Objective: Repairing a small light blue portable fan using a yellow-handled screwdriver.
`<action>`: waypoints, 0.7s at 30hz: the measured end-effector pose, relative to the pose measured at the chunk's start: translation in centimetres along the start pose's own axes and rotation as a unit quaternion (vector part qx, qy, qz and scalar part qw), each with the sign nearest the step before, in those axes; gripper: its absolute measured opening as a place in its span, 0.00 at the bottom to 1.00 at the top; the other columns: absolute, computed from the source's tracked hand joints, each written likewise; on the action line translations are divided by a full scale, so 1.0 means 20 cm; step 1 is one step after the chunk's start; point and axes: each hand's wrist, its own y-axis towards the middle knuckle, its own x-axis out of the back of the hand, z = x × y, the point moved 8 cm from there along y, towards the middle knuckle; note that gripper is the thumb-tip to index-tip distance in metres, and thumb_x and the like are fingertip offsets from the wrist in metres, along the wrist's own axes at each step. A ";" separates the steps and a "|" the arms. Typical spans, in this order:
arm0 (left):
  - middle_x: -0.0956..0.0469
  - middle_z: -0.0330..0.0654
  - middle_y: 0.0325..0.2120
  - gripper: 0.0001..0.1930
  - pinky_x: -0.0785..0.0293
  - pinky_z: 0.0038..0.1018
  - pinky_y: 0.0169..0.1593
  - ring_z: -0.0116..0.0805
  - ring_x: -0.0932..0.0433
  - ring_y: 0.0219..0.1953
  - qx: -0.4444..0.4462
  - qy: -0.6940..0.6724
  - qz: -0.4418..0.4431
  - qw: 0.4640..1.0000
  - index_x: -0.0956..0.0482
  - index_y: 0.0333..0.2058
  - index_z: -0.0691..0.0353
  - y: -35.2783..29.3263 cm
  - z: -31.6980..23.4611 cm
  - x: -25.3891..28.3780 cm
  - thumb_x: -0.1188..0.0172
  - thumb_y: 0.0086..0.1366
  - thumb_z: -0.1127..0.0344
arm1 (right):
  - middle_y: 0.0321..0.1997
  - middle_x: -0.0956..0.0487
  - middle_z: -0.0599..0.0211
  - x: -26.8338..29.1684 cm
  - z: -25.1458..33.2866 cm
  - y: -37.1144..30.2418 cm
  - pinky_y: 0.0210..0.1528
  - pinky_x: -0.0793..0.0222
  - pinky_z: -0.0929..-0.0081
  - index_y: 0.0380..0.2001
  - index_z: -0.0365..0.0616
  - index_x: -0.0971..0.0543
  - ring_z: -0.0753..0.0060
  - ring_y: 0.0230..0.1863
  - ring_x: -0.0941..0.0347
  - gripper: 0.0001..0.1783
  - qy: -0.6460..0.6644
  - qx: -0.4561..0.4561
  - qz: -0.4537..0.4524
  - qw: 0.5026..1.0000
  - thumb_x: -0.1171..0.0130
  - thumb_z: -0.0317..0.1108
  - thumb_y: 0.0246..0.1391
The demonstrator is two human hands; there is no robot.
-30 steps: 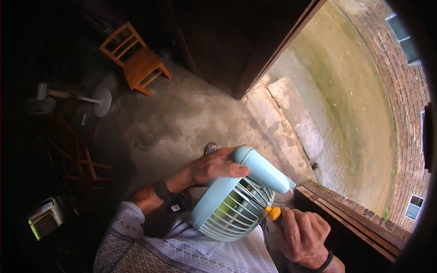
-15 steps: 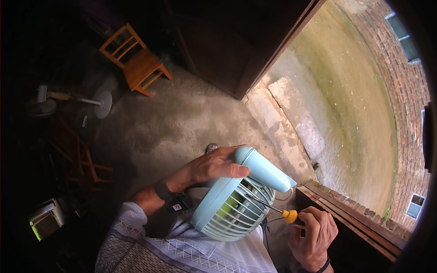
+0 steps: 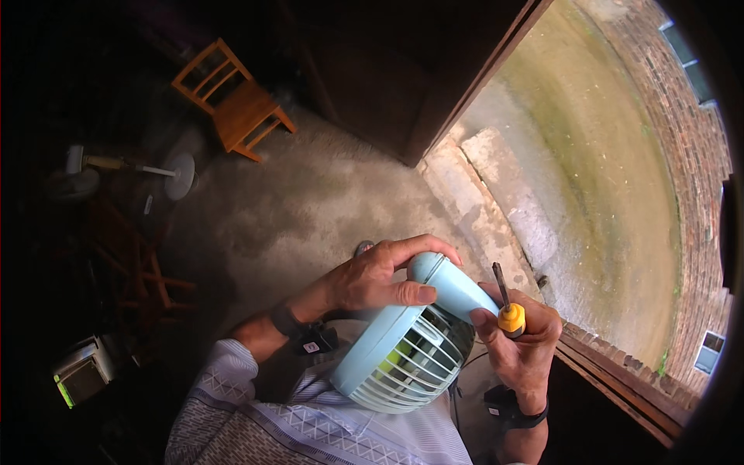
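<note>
A small light-blue electric fan (image 3: 370, 353) rests tilted on my lap, its slatted grille facing right and green blades showing through the slats. My left hand (image 3: 376, 280) is wrapped over the top of it, thumb at the joint between the body and the rounded base (image 3: 463, 294). My right hand (image 3: 521, 353) is closed around a screwdriver (image 3: 511, 317) with a yellow and dark handle. The shaft points up, away from the grille. That hand's thumb and fingers also pinch the free end of the fan's base.
A wooden chair (image 3: 248, 116) stands at the far left on the concrete floor (image 3: 294, 194). Beyond it lies a white pedestal fan (image 3: 180, 177) and a dark wooden chair (image 3: 139, 263). A doorway with a raised sill (image 3: 620, 387) opens to the right. Dark cords hang below the blue fan.
The screwdriver has come out of the grille and now points upward. My right hand has moved up to the fan's base, and my left fingers have stretched farther over the top.
</note>
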 end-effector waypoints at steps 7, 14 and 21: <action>0.19 0.48 0.52 0.31 0.25 0.39 0.63 0.41 0.20 0.57 0.035 -0.026 0.017 0.999 0.22 0.59 0.60 -0.01 0.03 0.00 0.30 0.65 0.44 | 0.25 0.18 0.58 0.02 0.06 -0.02 0.29 0.27 0.72 0.38 0.37 0.14 0.61 0.24 0.19 0.14 -0.081 0.099 0.005 0.992 0.24 0.29 0.47; 0.19 0.41 0.46 0.33 0.25 0.29 0.56 0.30 0.21 0.50 -0.001 -0.026 -0.003 1.000 0.24 0.61 0.59 -0.01 0.04 0.03 0.29 0.66 0.43 | 0.25 0.18 0.57 0.02 0.07 -0.04 0.28 0.28 0.72 0.39 0.36 0.14 0.62 0.23 0.19 0.15 -0.097 0.110 -0.007 0.989 0.25 0.28 0.47; 0.18 0.47 0.52 0.30 0.27 0.38 0.64 0.40 0.21 0.59 0.027 -0.023 0.012 0.999 0.22 0.59 0.59 0.03 0.04 0.02 0.28 0.65 0.48 | 0.24 0.18 0.58 0.04 0.06 -0.04 0.28 0.28 0.72 0.38 0.35 0.14 0.63 0.22 0.20 0.14 -0.076 0.123 -0.048 0.988 0.25 0.32 0.49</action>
